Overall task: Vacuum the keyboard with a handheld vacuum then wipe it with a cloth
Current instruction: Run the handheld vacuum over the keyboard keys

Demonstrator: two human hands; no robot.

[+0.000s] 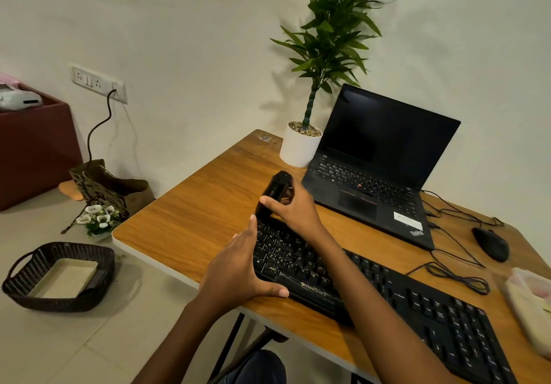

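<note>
A long black keyboard [423, 303] lies slanted across the wooden desk [190, 219]. My right hand [293, 209] grips a small black handheld vacuum [272, 194], its nozzle end down at the keyboard's far left corner. My left hand [238, 267] rests against the keyboard's left end, fingers straight along the side and thumb on the front edge. A pale cloth [527, 309] lies at the desk's right edge, partly out of frame.
An open black laptop [375, 169] stands behind the keyboard with a white potted plant [299, 148] to its left. A black mouse [490, 243] and loose cables [456, 276] lie at the right. On the floor sit a dark woven basket [56, 276], a paper bag [110, 186] and flowers.
</note>
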